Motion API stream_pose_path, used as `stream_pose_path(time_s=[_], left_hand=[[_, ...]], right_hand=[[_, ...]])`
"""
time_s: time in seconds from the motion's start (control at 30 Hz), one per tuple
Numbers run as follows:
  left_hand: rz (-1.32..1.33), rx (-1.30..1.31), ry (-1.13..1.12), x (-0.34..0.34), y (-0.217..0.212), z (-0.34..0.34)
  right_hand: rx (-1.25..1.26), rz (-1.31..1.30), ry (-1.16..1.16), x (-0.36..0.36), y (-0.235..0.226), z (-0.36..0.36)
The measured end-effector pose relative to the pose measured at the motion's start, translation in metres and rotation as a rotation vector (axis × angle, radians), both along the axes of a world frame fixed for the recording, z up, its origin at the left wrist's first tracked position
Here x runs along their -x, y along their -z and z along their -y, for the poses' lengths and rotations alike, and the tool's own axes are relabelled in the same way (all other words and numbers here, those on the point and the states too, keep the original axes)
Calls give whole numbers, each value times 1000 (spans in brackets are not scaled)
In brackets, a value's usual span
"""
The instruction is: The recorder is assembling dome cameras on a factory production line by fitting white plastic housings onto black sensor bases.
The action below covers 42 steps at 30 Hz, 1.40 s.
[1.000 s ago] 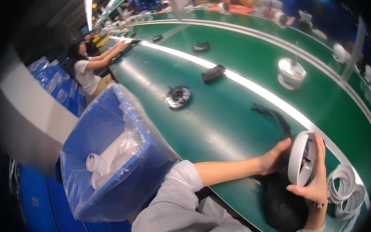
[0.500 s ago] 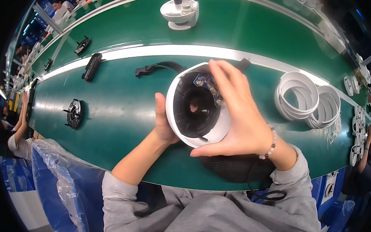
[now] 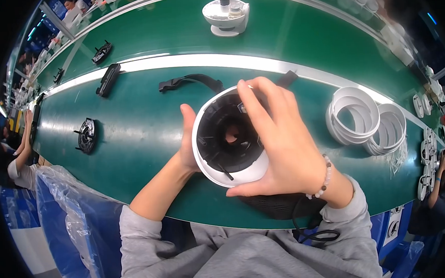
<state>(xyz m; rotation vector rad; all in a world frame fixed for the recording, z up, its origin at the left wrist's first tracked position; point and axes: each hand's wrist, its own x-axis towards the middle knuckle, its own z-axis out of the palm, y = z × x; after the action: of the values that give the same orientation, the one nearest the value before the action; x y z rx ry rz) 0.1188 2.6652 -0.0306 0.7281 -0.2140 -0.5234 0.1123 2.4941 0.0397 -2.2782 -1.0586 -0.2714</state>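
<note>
Above the green worktable I hold a round white plastic housing (image 3: pixel 254 174) in both hands, its open side facing up toward me. A black funnel-like part (image 3: pixel 241 155) fills its inside, with a hole at the bottom. My left hand (image 3: pixel 188 141) supports the left side, thumb upright and fingers hidden behind the rim. Across the right rim my right hand (image 3: pixel 285 143) is spread, with fingertips at the top edge and thumb at the bottom edge. Those fingers cover most of a small blue circuit board (image 3: pixel 242 108) inside.
Stacked white rings (image 3: pixel 353 116) stand at right. A black round part (image 3: pixel 87 136) and a black bar (image 3: pixel 108 80) lie at left, a black strap (image 3: pixel 189 80) behind the housing. A white appliance (image 3: pixel 226 18) stands on the far green belt. Below my right wrist is a black meshed object (image 3: pixel 269 206).
The housing has moved slightly left and down and turned, so its opening faces me more squarely. My right fingers now hide more of the circuit board. The white appliance appears farther right.
</note>
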Motion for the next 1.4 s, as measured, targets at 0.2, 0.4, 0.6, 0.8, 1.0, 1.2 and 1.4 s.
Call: stream_pose_path(time_s=[0.2,0.4,0.6,0.8,1.0,1.2,1.4], left_hand=[[263,158,136,-3,8,-11],[97,172,-33,3,-11,-1],[-90,95,-162,-19,-32,16],[-40,78,-470,-128,-50,-5],[-90,-217,-694,-207,-27,-54],[-115,-590,-782,-267,28,-69],[123,-1421,-1086,-284,30,-141]], right_hand=[[-33,20,-15,-3,9,-7],[-73,90,3,-8,11,-9],[-216,121,10,-33,23,4],[-210,282,209,-41,-12,49],[-85,274,577,-31,-48,140],[-16,37,903,-51,-19,197],[84,-140,821,-83,8,187]])
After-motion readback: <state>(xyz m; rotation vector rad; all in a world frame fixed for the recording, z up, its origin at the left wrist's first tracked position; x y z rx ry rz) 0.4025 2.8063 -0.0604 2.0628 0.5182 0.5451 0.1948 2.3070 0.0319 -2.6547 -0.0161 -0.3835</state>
